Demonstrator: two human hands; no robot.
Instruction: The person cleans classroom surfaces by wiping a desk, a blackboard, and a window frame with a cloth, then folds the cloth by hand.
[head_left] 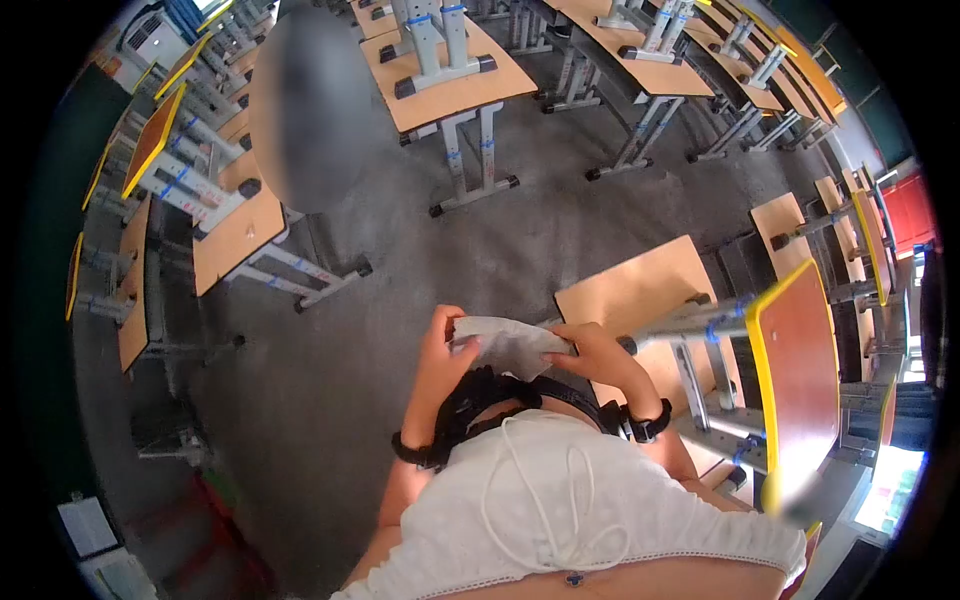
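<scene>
A thin, white, slightly see-through sheet [512, 345], like a wet wipe or tissue, is stretched out in front of my waist. My left hand [442, 350] pinches its left end between thumb and fingers. At the other end, my right hand [598, 358] grips the sheet, with the thumb below and the fingers on top. The sheet sags a little in the middle and touches no desk. Close to my right forearm is a wooden desk [640, 290] with an upturned chair [795, 370] on it, its seat edged in yellow.
Rows of desks with chairs stacked on top surround me, including a desk [455, 75] ahead and a desk [240, 245] to the left. Grey floor [400, 230] lies between the rows. A blurred patch [315, 110] hides part of the left row. Reddish legs [215, 530] show at lower left.
</scene>
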